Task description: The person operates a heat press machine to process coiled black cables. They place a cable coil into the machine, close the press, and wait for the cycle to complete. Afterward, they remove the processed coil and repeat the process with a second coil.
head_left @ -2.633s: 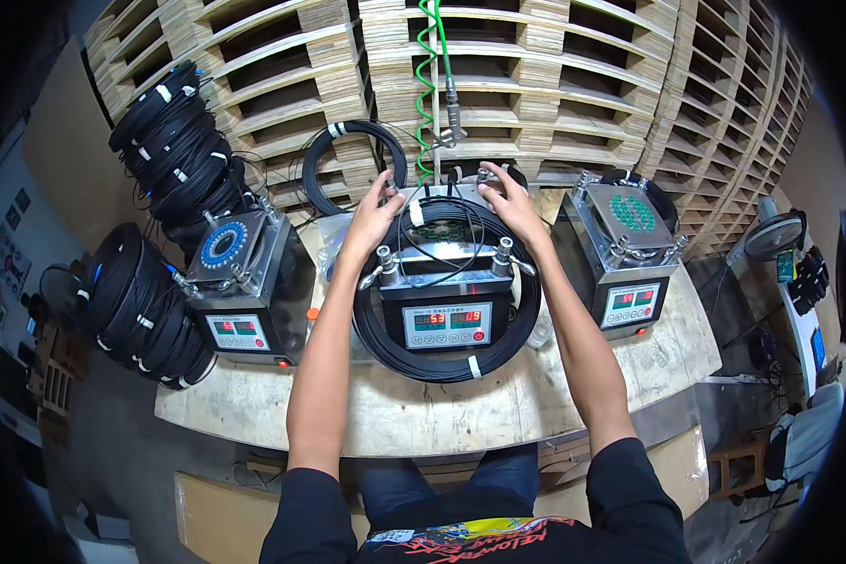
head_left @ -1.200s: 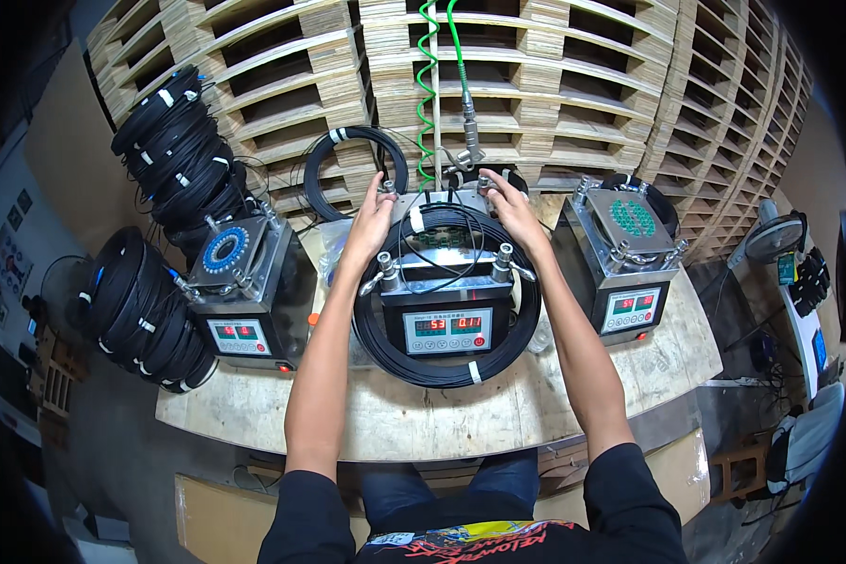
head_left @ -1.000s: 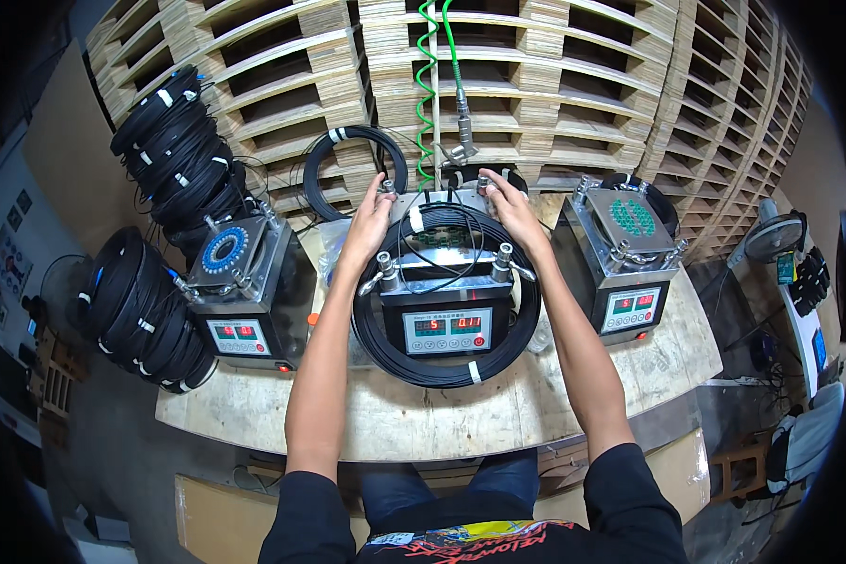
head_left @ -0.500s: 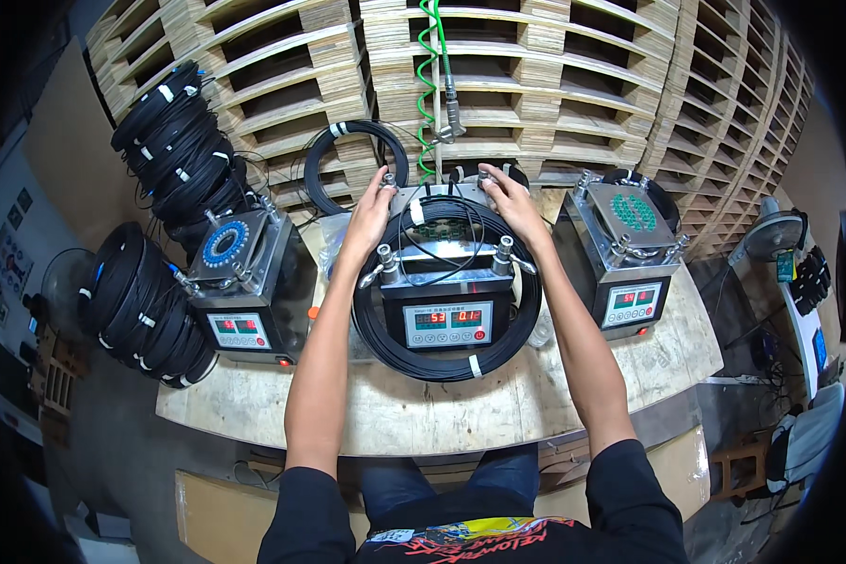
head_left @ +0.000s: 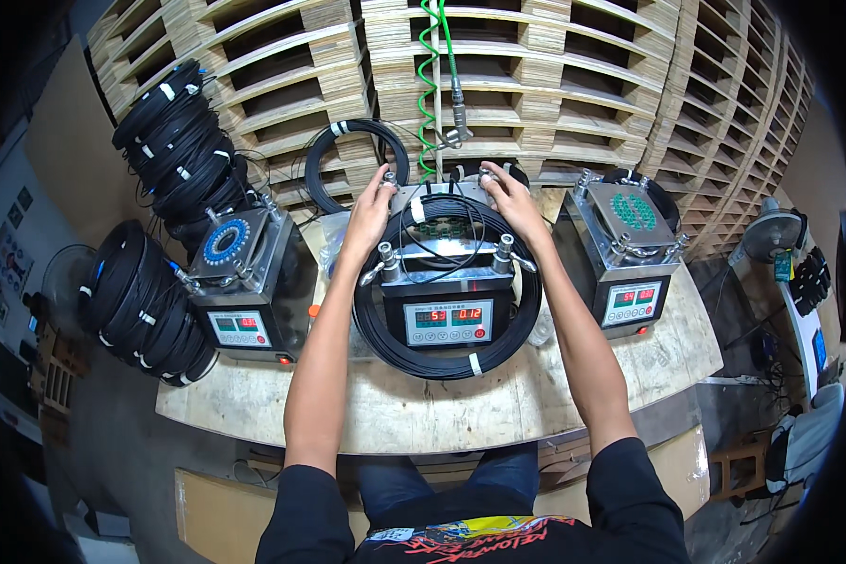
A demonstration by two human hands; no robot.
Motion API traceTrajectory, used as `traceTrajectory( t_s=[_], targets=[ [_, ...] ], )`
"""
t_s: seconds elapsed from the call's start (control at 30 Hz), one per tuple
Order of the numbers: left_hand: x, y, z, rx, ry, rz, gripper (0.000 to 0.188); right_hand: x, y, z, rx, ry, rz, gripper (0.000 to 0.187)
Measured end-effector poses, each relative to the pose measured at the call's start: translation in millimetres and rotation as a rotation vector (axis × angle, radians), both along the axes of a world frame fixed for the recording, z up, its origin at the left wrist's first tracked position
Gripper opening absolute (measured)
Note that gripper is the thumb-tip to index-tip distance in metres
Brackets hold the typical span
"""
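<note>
Between my arms stands a bench machine (head_left: 449,321) with a metal top, a lit red display and a ring of green parts, mostly hidden. A coil of black cable (head_left: 370,324) leans upright against it, circling the display, with a loose loop crossing the top. My left hand (head_left: 371,209) is closed around the far left clamp knob (head_left: 390,178). At the far right corner, my right hand (head_left: 511,200) has thumb and fingers closed on the other knob (head_left: 486,176). Two near corner knobs (head_left: 506,242) stand untouched.
Similar machines flank it: one at left (head_left: 240,273) with a blue ring, one at right (head_left: 625,254) with green parts. Stacked black cable coils (head_left: 174,150) crowd the left. A green coiled air hose (head_left: 426,89) hangs before wooden pallets (head_left: 573,70). The wooden table's (head_left: 423,414) front edge is near me.
Both hands stay on the far knobs with hardly any movement. Digits on the displays differ. The hanging hose's metal end has swung slightly right.
</note>
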State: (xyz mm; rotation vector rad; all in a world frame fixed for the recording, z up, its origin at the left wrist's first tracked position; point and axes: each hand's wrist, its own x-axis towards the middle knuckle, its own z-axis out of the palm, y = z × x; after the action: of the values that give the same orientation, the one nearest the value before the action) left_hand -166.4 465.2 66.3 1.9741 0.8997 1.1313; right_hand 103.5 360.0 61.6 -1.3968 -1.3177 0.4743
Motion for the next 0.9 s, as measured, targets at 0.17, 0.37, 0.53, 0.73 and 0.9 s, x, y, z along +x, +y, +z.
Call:
traceTrajectory(
  t_s=[0.17,0.37,0.53,0.73,0.9],
  targets=[
    [1,-2,2,-0.068,0.002,-0.008,0.050,2,1,-2,0.034,-0.011,0.022,0.053],
    [-1,4,-2,-0.076,0.001,-0.021,0.052,-5,-5,9,-0.052,0.028,0.045,0.052],
    [1,-1,2,-0.109,-0.010,-0.040,0.051,-1,-2,3,-0.036,0.003,0.017,0.052],
    [1,-4,4,-0.037,-0.005,-0.051,0.050,2,3,-4,0.027,-0.012,-0.004,0.051],
    [-1,-1,2,-0.039,0.034,-0.024,0.049,5,6,-8,0.009,-0.005,0.047,0.050]
  ],
)
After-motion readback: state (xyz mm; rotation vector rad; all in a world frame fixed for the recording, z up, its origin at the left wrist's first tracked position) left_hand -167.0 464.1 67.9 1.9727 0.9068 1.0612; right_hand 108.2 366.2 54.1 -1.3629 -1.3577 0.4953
